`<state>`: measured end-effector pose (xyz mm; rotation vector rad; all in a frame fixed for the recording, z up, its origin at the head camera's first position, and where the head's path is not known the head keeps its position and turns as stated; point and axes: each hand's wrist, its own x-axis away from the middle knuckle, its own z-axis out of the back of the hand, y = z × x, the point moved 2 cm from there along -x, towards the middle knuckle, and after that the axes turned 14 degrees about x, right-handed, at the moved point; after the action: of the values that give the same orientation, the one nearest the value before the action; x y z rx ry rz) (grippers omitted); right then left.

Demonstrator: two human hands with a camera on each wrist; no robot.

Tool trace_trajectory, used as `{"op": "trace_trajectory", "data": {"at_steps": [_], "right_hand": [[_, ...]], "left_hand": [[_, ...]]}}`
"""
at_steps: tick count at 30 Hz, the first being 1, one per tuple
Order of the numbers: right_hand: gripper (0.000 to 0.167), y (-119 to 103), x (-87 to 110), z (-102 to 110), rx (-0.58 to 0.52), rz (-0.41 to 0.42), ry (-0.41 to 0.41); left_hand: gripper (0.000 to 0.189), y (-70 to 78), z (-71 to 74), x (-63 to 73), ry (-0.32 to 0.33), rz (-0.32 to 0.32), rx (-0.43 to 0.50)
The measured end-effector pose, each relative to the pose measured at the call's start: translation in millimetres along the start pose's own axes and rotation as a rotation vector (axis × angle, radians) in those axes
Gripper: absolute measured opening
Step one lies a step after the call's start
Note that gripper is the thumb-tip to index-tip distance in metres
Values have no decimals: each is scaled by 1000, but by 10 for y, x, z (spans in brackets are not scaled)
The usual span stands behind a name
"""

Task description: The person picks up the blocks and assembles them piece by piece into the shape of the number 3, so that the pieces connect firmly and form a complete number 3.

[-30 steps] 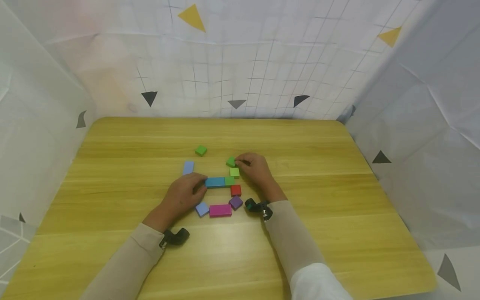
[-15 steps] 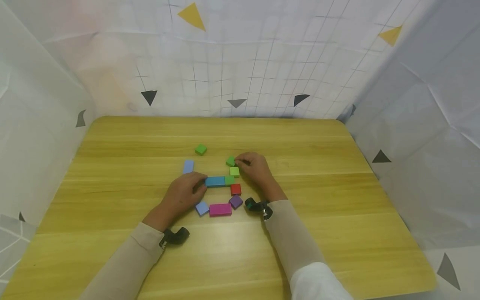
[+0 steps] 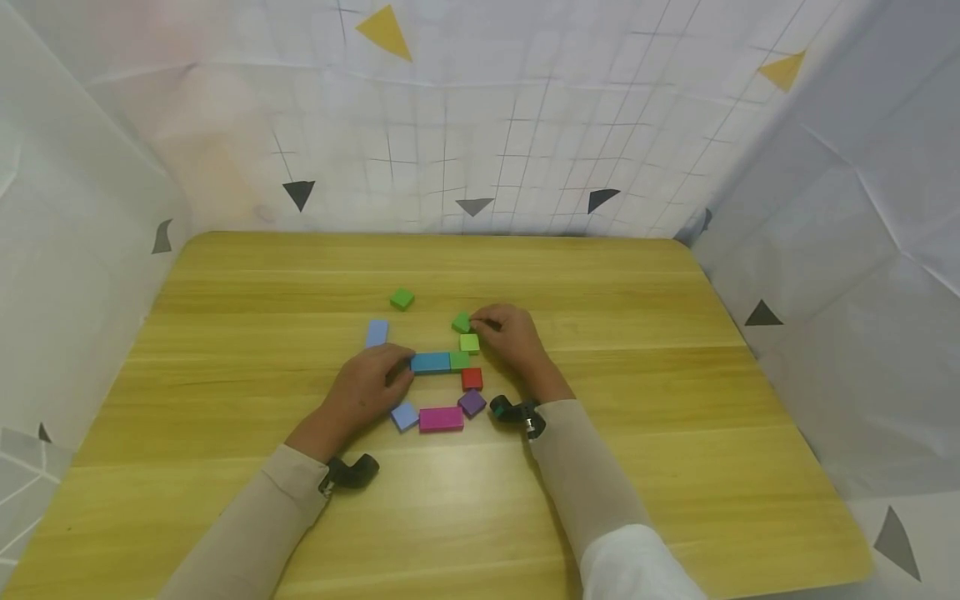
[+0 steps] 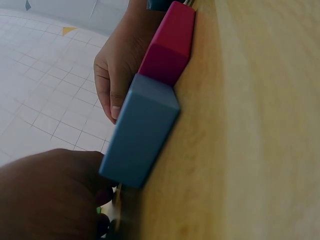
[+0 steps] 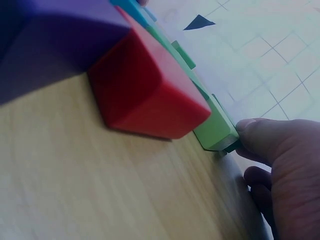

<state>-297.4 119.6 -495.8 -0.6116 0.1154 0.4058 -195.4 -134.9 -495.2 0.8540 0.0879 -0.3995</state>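
My left hand (image 3: pixel 365 390) is at the left end of a long blue block (image 3: pixel 431 363), thumb and forefinger pinching that end. In the left wrist view this left hand (image 4: pixel 50 192) partly hides what it grips. At the far end of the column, my right hand (image 3: pixel 512 337) pinches a small green triangular block (image 3: pixel 461 322) between thumb and fingers. A yellow-green block (image 3: pixel 468 343) lies just below it. A green square block (image 3: pixel 459 361) touches the blue one's right end. In the right wrist view the right hand (image 5: pixel 285 155) stands beyond the red block (image 5: pixel 150 90).
Below lie a purple block (image 3: pixel 472 403), a magenta block (image 3: pixel 441 419) and a light blue square block (image 3: pixel 405 417). A light blue oblong block (image 3: pixel 377 333), partly hidden, and a loose green block (image 3: pixel 402 299) lie farther back. White sheeting (image 3: pixel 480 125) surrounds the wooden table (image 3: pixel 675 375).
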Motion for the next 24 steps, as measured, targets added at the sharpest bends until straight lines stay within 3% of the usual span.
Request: {"op": "trace_trajectory", "data": {"at_steps": [24], "right_hand": [[12, 36, -1, -14, -53, 21, -3]], "left_hand": [[31, -14, -5, -2, 4, -12, -5]]}}
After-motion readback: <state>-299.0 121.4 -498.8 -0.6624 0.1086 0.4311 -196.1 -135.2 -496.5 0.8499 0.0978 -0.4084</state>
